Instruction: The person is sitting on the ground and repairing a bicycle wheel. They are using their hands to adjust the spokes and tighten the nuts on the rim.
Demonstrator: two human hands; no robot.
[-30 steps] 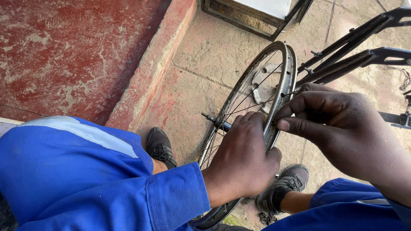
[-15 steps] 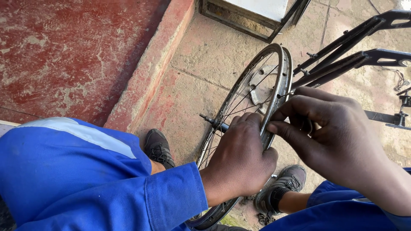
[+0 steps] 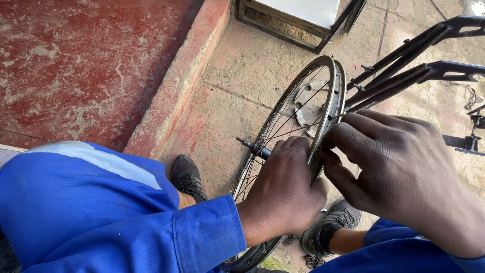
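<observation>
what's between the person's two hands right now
In the head view, the bicycle wheel's rim runs between the left hand and right hand.

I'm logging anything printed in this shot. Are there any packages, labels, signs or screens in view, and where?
None that can be made out: only the left hand and right hand on a bare metal bicycle wheel, beside a black bike frame.

the left hand [image 3: 283, 189] hides part of the wheel rim [image 3: 323, 91] — the wheel's lower end and the black frame [image 3: 404, 71] run past the picture's edges.
</observation>
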